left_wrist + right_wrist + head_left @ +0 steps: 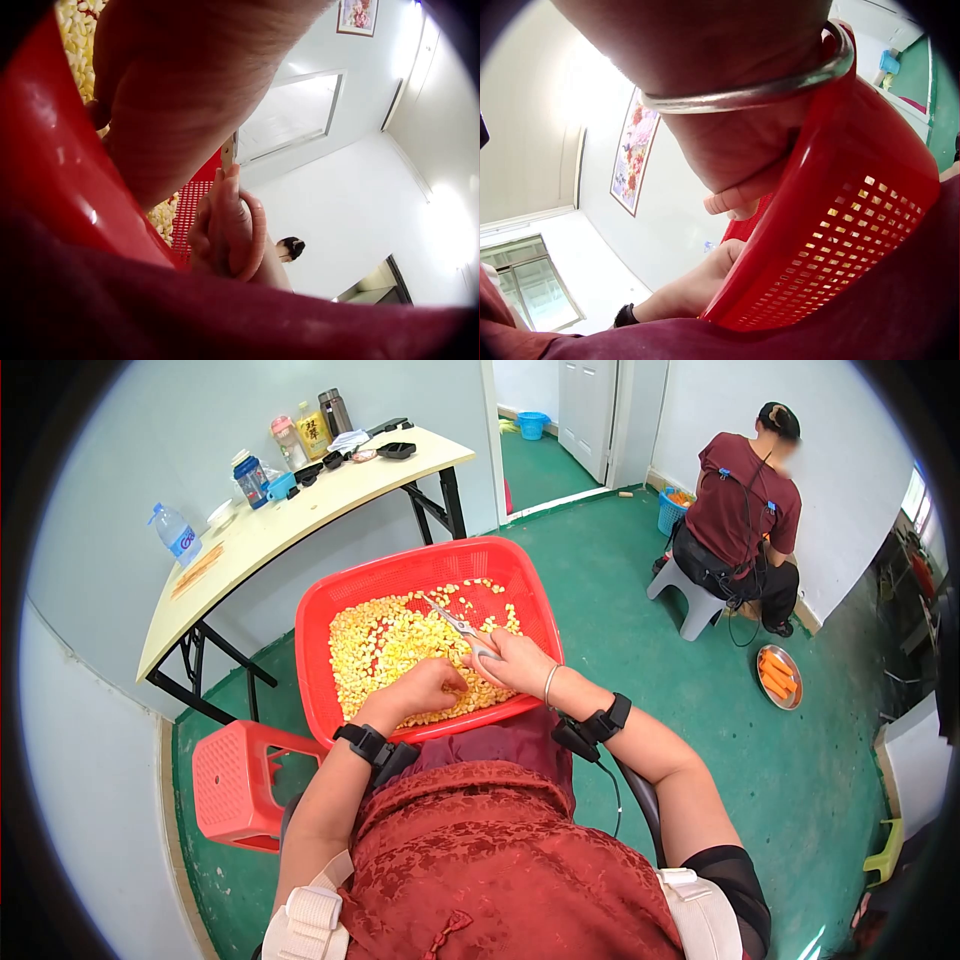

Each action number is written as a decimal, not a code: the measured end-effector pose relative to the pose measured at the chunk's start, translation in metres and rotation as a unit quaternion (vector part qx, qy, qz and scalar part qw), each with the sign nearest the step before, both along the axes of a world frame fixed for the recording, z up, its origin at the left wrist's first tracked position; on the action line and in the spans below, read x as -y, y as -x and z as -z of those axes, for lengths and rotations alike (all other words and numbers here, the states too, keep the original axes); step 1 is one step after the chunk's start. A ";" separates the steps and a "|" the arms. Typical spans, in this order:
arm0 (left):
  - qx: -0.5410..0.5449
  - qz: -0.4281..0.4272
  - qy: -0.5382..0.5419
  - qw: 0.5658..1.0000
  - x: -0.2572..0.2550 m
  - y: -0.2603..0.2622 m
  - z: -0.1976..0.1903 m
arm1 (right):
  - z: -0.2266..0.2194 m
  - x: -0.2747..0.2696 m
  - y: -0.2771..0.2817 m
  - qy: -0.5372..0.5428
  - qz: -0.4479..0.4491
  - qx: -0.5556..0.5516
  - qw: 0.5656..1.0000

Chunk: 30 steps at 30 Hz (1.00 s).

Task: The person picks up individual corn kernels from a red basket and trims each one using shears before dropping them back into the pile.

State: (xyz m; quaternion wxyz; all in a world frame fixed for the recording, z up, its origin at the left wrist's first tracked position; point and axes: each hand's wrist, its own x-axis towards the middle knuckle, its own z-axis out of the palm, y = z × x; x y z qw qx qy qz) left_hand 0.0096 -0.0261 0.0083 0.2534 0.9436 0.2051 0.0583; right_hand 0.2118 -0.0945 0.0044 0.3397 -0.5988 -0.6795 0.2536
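A red basket rests on the person's lap, holding a layer of yellow kernels. The right hand grips scissors by their pinkish handles, blades pointing to the upper left over the kernels. In the left wrist view the right hand has its fingers around a handle loop. The left hand is over the near part of the kernels with fingers bent downward; whether something is between its fingertips cannot be told. The right wrist view shows the left hand partly behind the basket's rim.
A table with bottles, a bowl and black items stands beyond the basket. A red stool is at left. Another person sits on a grey stool at right, near a blue basket and a metal bowl of orange pieces.
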 end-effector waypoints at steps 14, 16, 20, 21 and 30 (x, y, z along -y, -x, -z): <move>-0.022 -0.062 0.022 0.998 0.006 -0.001 -0.012 | -0.004 0.002 0.001 0.003 0.005 0.007 1.000; -0.036 -0.062 0.013 0.997 0.006 -0.001 -0.012 | -0.008 0.005 0.001 0.009 0.001 0.002 1.000; -0.060 -0.055 -0.016 0.997 0.004 -0.001 -0.012 | -0.009 0.005 0.002 0.020 0.002 0.006 1.000; -0.060 -0.057 -0.014 0.996 0.004 0.000 -0.012 | -0.010 0.004 0.002 0.020 0.003 0.011 1.000; -0.056 -0.059 -0.019 0.997 0.007 0.001 -0.016 | -0.012 0.005 0.002 0.031 0.004 0.025 0.999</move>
